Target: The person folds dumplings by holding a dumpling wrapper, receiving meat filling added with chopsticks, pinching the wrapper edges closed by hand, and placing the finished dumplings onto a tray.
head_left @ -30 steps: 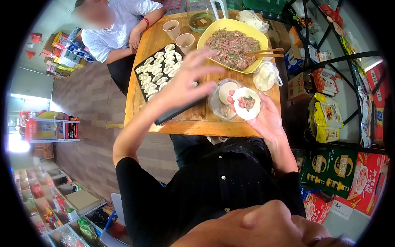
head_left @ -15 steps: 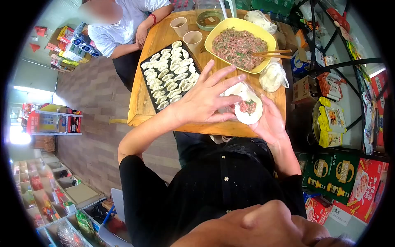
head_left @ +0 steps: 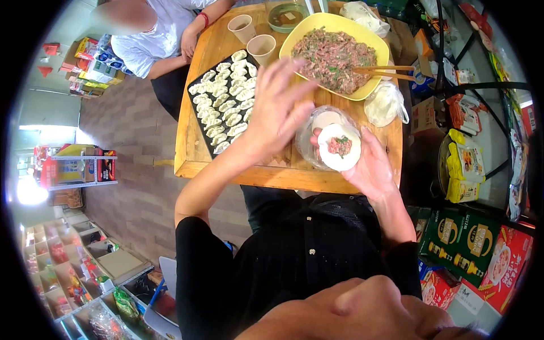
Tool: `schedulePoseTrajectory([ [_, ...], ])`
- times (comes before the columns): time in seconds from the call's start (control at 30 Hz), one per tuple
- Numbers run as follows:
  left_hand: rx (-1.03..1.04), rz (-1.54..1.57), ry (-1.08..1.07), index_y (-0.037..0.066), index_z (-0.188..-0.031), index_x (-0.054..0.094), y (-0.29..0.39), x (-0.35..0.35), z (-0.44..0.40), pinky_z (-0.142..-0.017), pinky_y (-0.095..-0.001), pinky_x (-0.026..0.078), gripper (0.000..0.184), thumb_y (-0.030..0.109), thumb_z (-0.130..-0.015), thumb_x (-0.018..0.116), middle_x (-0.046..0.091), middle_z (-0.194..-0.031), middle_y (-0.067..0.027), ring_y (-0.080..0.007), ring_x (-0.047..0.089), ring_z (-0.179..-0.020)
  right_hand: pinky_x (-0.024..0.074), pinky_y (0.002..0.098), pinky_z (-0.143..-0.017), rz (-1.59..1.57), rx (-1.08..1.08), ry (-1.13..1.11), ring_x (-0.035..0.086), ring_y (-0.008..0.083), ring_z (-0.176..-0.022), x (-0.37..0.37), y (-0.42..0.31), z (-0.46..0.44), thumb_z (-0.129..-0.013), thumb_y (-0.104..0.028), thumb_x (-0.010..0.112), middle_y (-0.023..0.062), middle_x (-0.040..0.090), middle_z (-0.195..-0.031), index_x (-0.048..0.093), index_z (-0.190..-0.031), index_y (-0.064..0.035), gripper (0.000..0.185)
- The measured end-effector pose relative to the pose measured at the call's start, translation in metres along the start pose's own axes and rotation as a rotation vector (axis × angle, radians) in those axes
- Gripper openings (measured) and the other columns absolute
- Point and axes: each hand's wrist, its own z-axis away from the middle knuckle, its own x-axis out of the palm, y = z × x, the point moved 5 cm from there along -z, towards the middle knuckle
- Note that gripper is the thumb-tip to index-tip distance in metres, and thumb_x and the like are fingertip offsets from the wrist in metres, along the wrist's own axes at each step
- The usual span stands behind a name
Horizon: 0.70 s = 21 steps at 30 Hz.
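My right hand point(head_left: 374, 167) is palm up, fingers curled under a round white dumpling wrapper point(head_left: 331, 156). A lump of meat filling with green bits point(head_left: 341, 146) sits in the wrapper's middle. My left hand point(head_left: 276, 110) hovers to the left, apart from the wrapper, fingers spread and somewhat blurred, with nothing in it. Behind the held wrapper lies a clear plastic bag point(head_left: 307, 141) with pale round wrappers point(head_left: 327, 119) in it. A dark tray point(head_left: 198, 116) with rows of folded dumplings point(head_left: 226, 105) is partly hidden by my left hand.
A yellow bowl point(head_left: 382, 54) of meat filling holds chopsticks point(head_left: 385, 69) on the wooden table point(head_left: 215, 164). Two paper cups point(head_left: 262, 48), a glass bowl point(head_left: 283, 17) and a knotted plastic bag point(head_left: 385, 105) stand nearby. Another person point(head_left: 153, 42) sits at the far left side.
My left hand has let go of the wrapper and moved left, its fingers now spread. My right hand still holds the wrapper with filling. The view has shifted slightly.
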Motion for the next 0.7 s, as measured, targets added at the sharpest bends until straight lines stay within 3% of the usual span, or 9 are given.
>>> schedulePoseTrajectory([
  [0.13, -0.189, 0.005, 0.245, 0.004, -0.124, 0.062, -0.061, 0.012, -0.005, -0.111, -0.0490, 0.024, 0.043, 0.034, -0.100, 0.042, 0.045, -0.140, -0.0219, -0.0404, 0.035, -0.132, 0.0322, 0.0468, -0.115, 0.012, 0.008, 0.019, 0.044, 0.0324, -0.134, -0.008, 0.000, -0.006, -0.103, -0.031, 0.035, 0.0176, 0.044, -0.145, 0.035, -0.144, -0.0028, 0.050],
  [0.17, -0.204, -0.032, 0.274, 0.003, -0.123, 0.062, -0.079, 0.017, -0.004, -0.111, -0.0521, 0.023, 0.045, 0.037, -0.100, 0.044, 0.043, -0.138, -0.0281, -0.0454, 0.032, -0.132, 0.0324, 0.0466, -0.115, 0.000, -0.001, 0.060, 0.044, 0.0324, -0.134, -0.012, -0.001, -0.006, -0.103, -0.032, 0.035, 0.0181, 0.044, -0.145, 0.036, -0.144, -0.0022, 0.050],
  [0.33, -0.321, -0.208, 0.255, 0.005, -0.124, 0.061, -0.132, 0.035, 0.006, -0.112, -0.0568, 0.017, 0.047, 0.041, -0.101, 0.042, 0.040, -0.141, -0.0279, -0.0465, 0.026, -0.135, 0.0328, 0.0453, -0.114, -0.008, -0.001, 0.068, 0.046, 0.0323, -0.132, -0.015, -0.004, -0.007, -0.104, -0.033, 0.034, 0.0201, 0.048, -0.141, 0.037, -0.142, 0.0004, 0.051],
  [0.6, -0.321, -0.240, 0.229, 0.007, -0.126, 0.061, -0.109, 0.037, 0.006, -0.110, -0.0644, 0.011, 0.046, 0.041, -0.100, 0.043, 0.036, -0.145, -0.0263, -0.0470, 0.022, -0.138, 0.0327, 0.0458, -0.114, -0.031, -0.003, 0.042, 0.044, 0.0360, -0.133, -0.022, 0.001, -0.007, -0.103, -0.033, 0.034, 0.0221, 0.044, -0.143, 0.034, -0.144, 0.0014, 0.054],
  [0.67, -0.329, -0.334, 0.210, 0.008, -0.128, 0.061, -0.097, 0.032, 0.001, -0.113, -0.0529, 0.016, 0.044, 0.036, -0.102, 0.038, 0.038, -0.144, -0.0242, -0.0441, 0.024, -0.137, 0.0312, 0.0466, -0.115, -0.019, -0.027, 0.033, 0.043, 0.0378, -0.134, -0.018, 0.000, -0.006, -0.103, -0.035, 0.033, 0.0241, 0.041, -0.145, 0.031, -0.146, 0.0020, 0.056],
  [0.7, -0.306, -0.315, 0.213, 0.007, -0.128, 0.060, -0.085, 0.027, -0.001, -0.112, -0.0528, 0.018, 0.042, 0.032, -0.101, 0.040, 0.038, -0.144, -0.0245, -0.0443, 0.024, -0.137, 0.0317, 0.0470, -0.114, -0.033, -0.047, 0.082, 0.043, 0.0361, -0.134, -0.019, 0.001, -0.005, -0.103, -0.034, 0.033, 0.0222, 0.042, -0.145, 0.033, -0.145, 0.0011, 0.055],
])
